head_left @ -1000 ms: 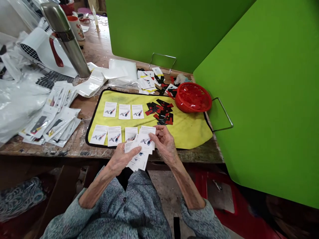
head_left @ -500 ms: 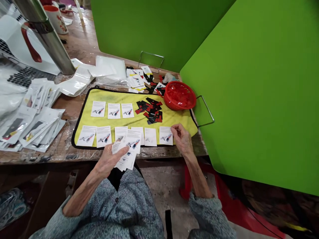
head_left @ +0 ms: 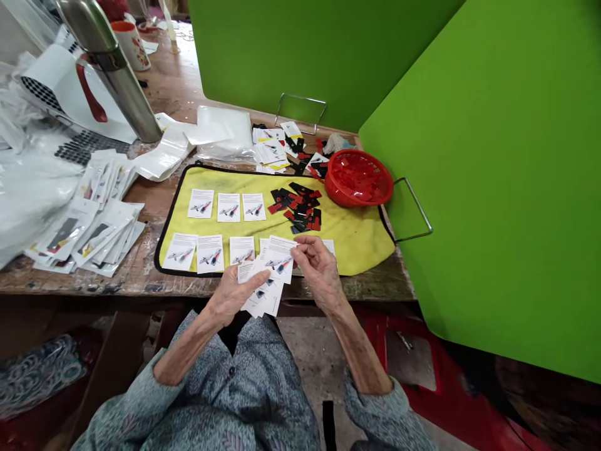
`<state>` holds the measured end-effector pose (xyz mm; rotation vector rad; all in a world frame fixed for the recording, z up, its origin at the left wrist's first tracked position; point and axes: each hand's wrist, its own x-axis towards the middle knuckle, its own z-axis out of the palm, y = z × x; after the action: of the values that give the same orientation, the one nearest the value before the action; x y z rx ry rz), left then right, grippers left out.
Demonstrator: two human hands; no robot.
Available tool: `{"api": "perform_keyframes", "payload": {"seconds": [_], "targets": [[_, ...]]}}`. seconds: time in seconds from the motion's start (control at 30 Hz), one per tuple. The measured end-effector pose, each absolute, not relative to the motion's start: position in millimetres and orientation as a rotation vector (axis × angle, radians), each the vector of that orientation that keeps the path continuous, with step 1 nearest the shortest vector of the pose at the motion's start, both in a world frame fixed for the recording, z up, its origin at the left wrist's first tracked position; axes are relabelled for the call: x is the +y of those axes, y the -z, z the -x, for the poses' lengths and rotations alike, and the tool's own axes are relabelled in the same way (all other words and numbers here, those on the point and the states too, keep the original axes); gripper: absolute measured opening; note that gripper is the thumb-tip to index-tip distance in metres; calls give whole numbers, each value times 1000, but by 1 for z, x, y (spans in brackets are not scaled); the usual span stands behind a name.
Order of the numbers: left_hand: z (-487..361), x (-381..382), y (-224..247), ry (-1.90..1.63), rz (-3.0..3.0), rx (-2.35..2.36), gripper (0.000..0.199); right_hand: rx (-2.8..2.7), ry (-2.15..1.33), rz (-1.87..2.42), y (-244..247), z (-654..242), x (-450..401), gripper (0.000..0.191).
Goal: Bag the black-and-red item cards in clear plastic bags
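My left hand (head_left: pixel 235 294) is closed on a fanned stack of white printed cards (head_left: pixel 263 300), thumb on top, at the table's front edge. My right hand (head_left: pixel 319 269) pinches the right edge of the uppermost card (head_left: pixel 280 255), which overlaps the stack. Similar cards lie on a yellow cloth (head_left: pixel 361 250): three in a back row, including one card (head_left: pixel 200 204) at the left, and several in a front row, including a card (head_left: pixel 210 254). My hands and the held cards partly cover the front row. Flat black and red pieces (head_left: pixel 300 203) lie piled on the cloth.
A red plastic basket (head_left: pixel 359 178) with red pieces stands at the cloth's back right. Green panels (head_left: pixel 493 175) rise behind and to the right. Filled packets (head_left: pixel 94 232), a steel thermos (head_left: pixel 126 81) and a mug (head_left: pixel 131 47) are at left. Clear bags (head_left: pixel 225 134) lie behind the cloth.
My right hand has left the rightmost front card and moved left to the stack, gripping the top card's edge. The view has shifted slightly left.
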<state>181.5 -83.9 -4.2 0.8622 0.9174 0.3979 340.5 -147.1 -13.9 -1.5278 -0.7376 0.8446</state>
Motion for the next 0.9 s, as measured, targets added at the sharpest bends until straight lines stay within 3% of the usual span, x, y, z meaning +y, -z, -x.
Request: {"api": "perform_keyframes", "payload": {"seconds": [0.2,0.5,0.7,0.9], "targets": [[-181,-84,5,-381,-842,943,54,-659,-771,1552,16,-349,-147,23],[-178,-86,11,-350,-833,948,54,-861,-237,2072,26,-491,-131,9],[-184,-85,11,-375,-830,971,51,-957,-5,2128,17,-449,-138,17],[-193,-85,12,-426,-839,949,53,-947,-813,1658,10,-356,-153,36]]}}
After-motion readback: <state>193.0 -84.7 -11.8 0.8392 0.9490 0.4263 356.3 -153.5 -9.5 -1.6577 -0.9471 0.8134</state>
